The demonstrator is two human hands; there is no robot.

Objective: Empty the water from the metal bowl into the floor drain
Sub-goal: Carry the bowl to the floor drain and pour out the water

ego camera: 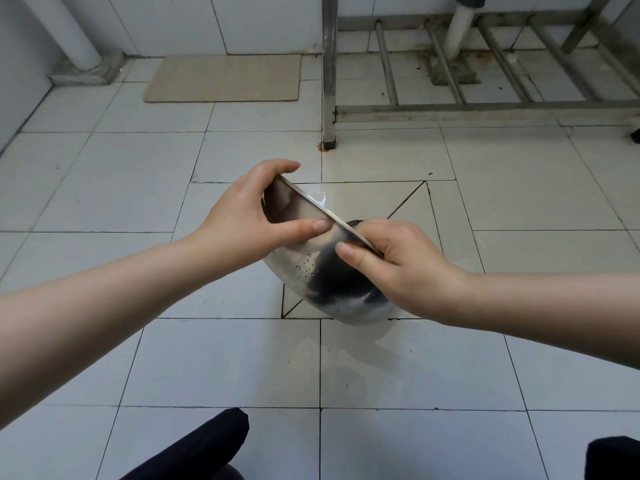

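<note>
The left hand (239, 216) has its grip pinched on the rim of the round shiny metal bowl (311, 268). Its thumb lies flat on the bowl's outer side and its fingers curl over the top edge. The right hand (405, 268) has its grip pinched on the lower part of the same rim, thumb on the outside and fingers tucked behind the edge. Both grips are tight on the bowl and hold it up in the air.

The bowl is tipped far over, so its open mouth faces away and down. Small drops of water sit on its outer side. A bit of water (320, 197) shows at the far edge of the rim.

Under the bowl is the white tiled floor (138, 188), with slanted tile cuts all around that spot. The dark floor drain (356, 223) peeks out just behind the rim. The tiles close to the person look wet.

Farther off lie a flat tan mat (225, 77), a white pipe (76, 36) and a steel rack (450, 105).
</note>
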